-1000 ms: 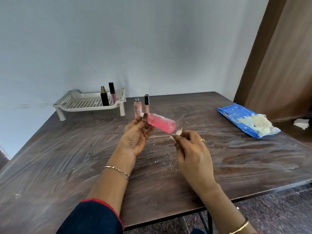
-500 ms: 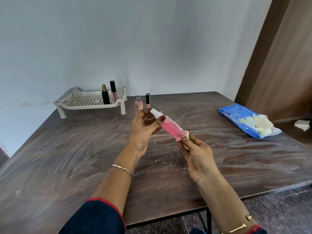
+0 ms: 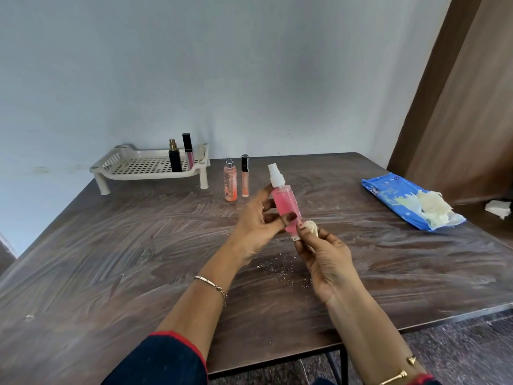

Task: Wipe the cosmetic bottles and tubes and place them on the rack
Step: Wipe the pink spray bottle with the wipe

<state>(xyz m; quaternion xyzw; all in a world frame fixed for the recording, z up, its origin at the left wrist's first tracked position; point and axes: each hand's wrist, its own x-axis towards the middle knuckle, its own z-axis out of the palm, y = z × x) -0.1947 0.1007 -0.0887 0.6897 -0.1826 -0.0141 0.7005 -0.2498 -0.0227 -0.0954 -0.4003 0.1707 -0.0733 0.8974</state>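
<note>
My left hand [image 3: 256, 226] grips a pink spray bottle [image 3: 284, 204] with a white nozzle, held nearly upright above the table. My right hand [image 3: 327, 262] pinches a small crumpled wipe [image 3: 311, 227] against the bottle's lower end. A cream perforated rack [image 3: 144, 165] stands at the back left, holding a black perfume bottle [image 3: 175, 158] and a dark-capped lip gloss tube [image 3: 188, 150]. Just right of the rack, an orange spray bottle [image 3: 230, 180] and an orange lip gloss tube [image 3: 245, 176] stand on the table.
The dark wooden table [image 3: 111, 259] is streaked with pale smears and white crumbs near my hands. A blue wet-wipe pack [image 3: 388, 195] with used wipes [image 3: 427, 207] on it lies at the right. A wooden door is beyond it.
The pink bottle has swung from lying sideways to nearly upright in my left hand. My right hand has moved in and now presses the wipe to the bottle's base.
</note>
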